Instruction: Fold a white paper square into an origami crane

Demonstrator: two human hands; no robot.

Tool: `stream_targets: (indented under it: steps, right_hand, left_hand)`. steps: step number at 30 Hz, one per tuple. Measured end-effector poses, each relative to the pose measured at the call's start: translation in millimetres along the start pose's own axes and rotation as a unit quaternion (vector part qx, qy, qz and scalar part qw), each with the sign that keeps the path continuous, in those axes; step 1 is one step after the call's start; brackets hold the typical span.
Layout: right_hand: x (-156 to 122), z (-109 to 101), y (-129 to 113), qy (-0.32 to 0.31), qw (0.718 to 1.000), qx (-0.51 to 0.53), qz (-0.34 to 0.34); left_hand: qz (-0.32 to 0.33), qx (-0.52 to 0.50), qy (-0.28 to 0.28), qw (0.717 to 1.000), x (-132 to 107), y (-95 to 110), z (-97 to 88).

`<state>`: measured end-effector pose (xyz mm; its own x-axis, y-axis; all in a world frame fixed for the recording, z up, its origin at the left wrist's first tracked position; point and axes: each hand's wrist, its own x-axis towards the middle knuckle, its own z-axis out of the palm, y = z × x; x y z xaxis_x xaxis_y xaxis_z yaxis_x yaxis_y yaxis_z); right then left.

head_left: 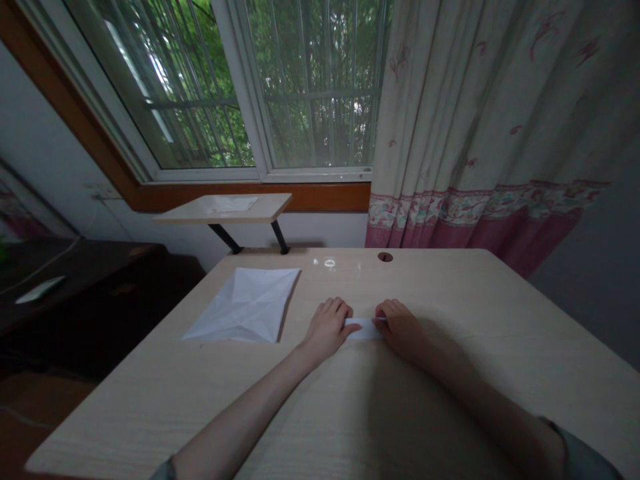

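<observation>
A narrow folded strip of white paper (pixel 364 329) lies on the wooden table between my two hands. My left hand (pixel 330 325) has its fingers curled over the strip's left end, the thumb reaching along the paper. At the other end my right hand (pixel 400 328) pinches the paper's upper edge between thumb and fingers. Both ends of the strip are covered by the hands. Left of my left hand, apart from it, rests a larger white paper sheet (pixel 255 307) with creases across it.
The light wooden table (pixel 310 413) carries a small raised shelf (pixel 270 208) at its back left, with paper (pixel 233 203) on top. A round cable hole (pixel 385 257) is near the back edge. Behind are a window and a curtain (pixel 450 133). A dark desk (pixel 75 267) stands at left.
</observation>
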<state>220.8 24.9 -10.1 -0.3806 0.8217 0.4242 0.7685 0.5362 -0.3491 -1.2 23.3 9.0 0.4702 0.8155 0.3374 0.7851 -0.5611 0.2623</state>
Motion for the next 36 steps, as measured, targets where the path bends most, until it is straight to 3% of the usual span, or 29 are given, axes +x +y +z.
stream_targets:
  steps: [6,10,18,27,36]
  right_hand:
    - [0.8,-2.8,-1.6,0.001,1.000,-0.001,-0.031]
    - [0.4,-7.8,-2.2,-0.010,0.997,0.000,-0.075]
    - [-5.3,-4.0,6.0,0.078,0.986,0.024,-0.148]
    - [-5.2,-5.7,-1.3,0.003,0.989,0.064,-0.132]
    - [-2.9,-8.4,-1.8,-0.046,0.987,0.073,-0.133]
  left_hand:
    - [-0.009,-0.016,-0.009,1.000,0.6,4.9,-5.6]
    - [-0.004,-0.024,0.019,1.000,-2.1,5.5,-7.2]
    - [0.058,-0.052,0.067,0.995,-5.0,0.7,-2.5]
    - [0.109,-0.089,0.009,0.990,-5.3,0.7,-2.9]
    - [0.100,-0.104,0.006,0.990,-4.4,3.3,-6.2]
